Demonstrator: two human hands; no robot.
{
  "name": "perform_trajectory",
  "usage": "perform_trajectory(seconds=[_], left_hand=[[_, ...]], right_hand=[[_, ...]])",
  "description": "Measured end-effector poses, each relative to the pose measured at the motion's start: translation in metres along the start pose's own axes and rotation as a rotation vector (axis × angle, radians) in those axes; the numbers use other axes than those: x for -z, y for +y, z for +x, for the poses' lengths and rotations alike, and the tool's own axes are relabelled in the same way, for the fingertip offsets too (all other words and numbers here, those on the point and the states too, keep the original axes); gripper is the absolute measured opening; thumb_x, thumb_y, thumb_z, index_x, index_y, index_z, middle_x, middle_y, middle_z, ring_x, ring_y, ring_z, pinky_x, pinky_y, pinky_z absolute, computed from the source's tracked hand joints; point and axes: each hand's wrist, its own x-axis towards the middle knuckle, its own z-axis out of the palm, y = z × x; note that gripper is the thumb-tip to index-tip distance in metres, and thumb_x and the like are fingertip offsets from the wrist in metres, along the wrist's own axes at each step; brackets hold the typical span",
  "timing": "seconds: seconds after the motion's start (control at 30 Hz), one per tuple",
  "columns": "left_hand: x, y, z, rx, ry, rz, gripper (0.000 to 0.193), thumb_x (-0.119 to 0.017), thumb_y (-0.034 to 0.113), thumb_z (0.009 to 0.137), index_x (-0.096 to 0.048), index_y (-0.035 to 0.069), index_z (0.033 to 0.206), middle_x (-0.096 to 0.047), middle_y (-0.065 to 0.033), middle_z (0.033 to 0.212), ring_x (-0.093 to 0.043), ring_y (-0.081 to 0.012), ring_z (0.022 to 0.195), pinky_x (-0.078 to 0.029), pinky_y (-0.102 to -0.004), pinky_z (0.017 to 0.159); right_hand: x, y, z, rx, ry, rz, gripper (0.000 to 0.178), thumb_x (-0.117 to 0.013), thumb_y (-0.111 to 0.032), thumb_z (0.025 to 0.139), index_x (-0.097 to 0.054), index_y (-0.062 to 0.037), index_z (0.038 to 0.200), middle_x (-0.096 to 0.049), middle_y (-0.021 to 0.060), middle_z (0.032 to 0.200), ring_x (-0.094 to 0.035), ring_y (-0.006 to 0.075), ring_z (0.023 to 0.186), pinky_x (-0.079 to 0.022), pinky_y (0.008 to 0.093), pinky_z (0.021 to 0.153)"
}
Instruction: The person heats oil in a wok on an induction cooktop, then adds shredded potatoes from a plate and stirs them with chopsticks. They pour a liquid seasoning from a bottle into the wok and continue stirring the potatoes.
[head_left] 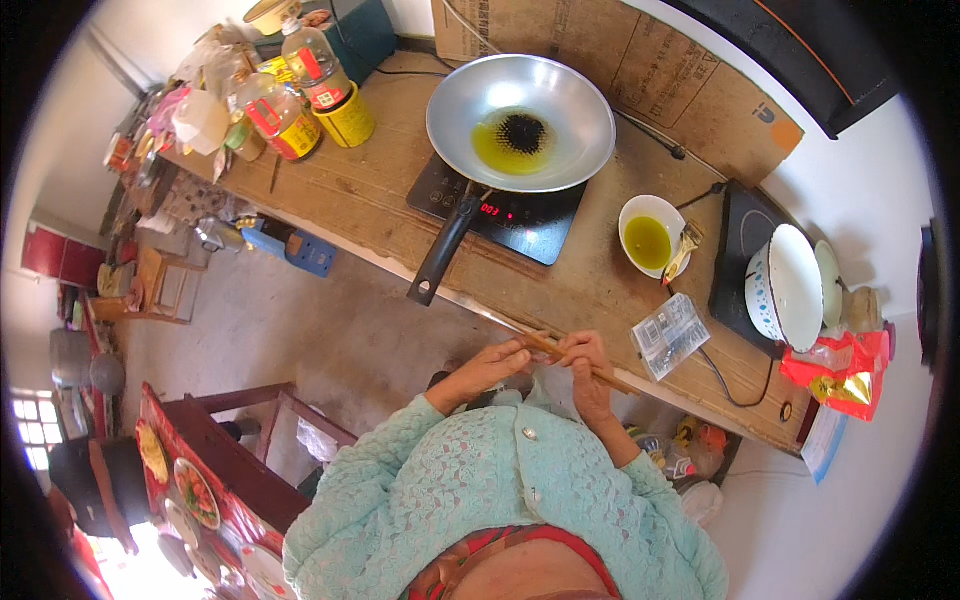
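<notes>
My left hand (488, 371) and my right hand (587, 372) are close together in front of my body, near the counter's front edge. Both are closed on long, thin brown wooden chopsticks (545, 346), which slant down to the right. Beyond them a silver frying pan (580, 140) rests on a black induction cooker (545, 235) with lit red digits. Yellow oil (490, 150) pools in the pan around a dark round patch. The pan's black handle (447, 250) points toward me. A white bowl (630, 211) of oil stands to the right, with a brush (684, 250) against its rim.
Oil bottles (284, 122) and a yellow tin (348, 118) crowd the counter's left. On the right are a second black cooker (735, 235), a white enamel pot (766, 300), a clear plastic package (670, 337) and a red bag (850, 375). A red table (225, 445) with dishes stands behind left.
</notes>
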Motion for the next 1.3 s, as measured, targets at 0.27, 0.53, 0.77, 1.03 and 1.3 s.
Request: perform_trajectory(seconds=[0.27, 0.53, 0.77, 1.03, 1.3], left_hand=[[0.012, 0.001, 0.012, 0.004, -0.002, -0.657, 0.045, -0.036, 0.038, 0.096, -0.046, 0.005, 0.125, -0.053, -0.0092, 0.120, -0.050, -0.0202, 0.111, -0.040, -0.0364, 0.094], [0.048, -0.028, 0.016, -0.076, 0.410, -0.842, 0.043, -0.039, 0.042, 0.094, -0.054, 0.005, 0.111, -0.058, -0.0107, 0.110, -0.055, -0.0227, 0.102, -0.045, -0.0359, 0.085], [0.051, -0.032, 0.000, -0.157, 0.633, -0.751, 0.040, -0.042, 0.040, 0.094, -0.054, 0.006, 0.111, -0.060, -0.0097, 0.100, -0.056, -0.0220, 0.096, -0.046, -0.0354, 0.083], [0.041, -0.035, -0.007, -0.202, 0.696, -0.784, 0.039, -0.044, 0.040, 0.093, -0.053, 0.006, 0.110, -0.059, -0.0110, 0.101, -0.056, -0.0238, 0.094, -0.048, -0.0368, 0.080], [0.043, -0.038, -0.011, -0.250, 0.654, -0.779, 0.037, -0.046, 0.040, 0.092, -0.056, 0.007, 0.106, -0.060, -0.0110, 0.099, -0.057, -0.0240, 0.094, -0.046, -0.0398, 0.086]], right_hand=[[-0.036, -0.004, 0.006, 0.075, -0.273, -0.423, 0.025, -0.066, -0.011, 0.079, -0.058, -0.0083, 0.103, -0.047, 0.0103, 0.105, -0.048, 0.0235, 0.101, -0.042, 0.0315, 0.085], [0.058, -0.016, 0.009, -0.328, 0.491, -0.198, 0.027, -0.053, -0.013, 0.090, -0.047, 0.0008, 0.112, -0.056, 0.0073, 0.088, -0.057, 0.0148, 0.077, -0.049, 0.0283, 0.073], [0.165, -0.007, 0.065, -0.351, 0.755, -0.126, 0.038, -0.054, -0.025, 0.090, -0.044, 0.0041, 0.113, -0.056, 0.0111, 0.086, -0.056, 0.0126, 0.071, -0.051, 0.0268, 0.060], [0.181, 0.027, 0.106, -0.436, 0.765, -0.663, 0.090, -0.076, -0.045, 0.066, -0.034, 0.0077, 0.126, -0.057, 0.0176, 0.096, -0.059, 0.0176, 0.074, -0.050, 0.0274, 0.058], [0.164, 0.009, 0.124, -0.665, 0.551, -0.554, 0.092, -0.067, -0.025, 0.075, -0.008, 0.0075, 0.138, -0.061, 0.0261, 0.093, -0.063, 0.0321, 0.082, -0.049, 0.0404, 0.074]])
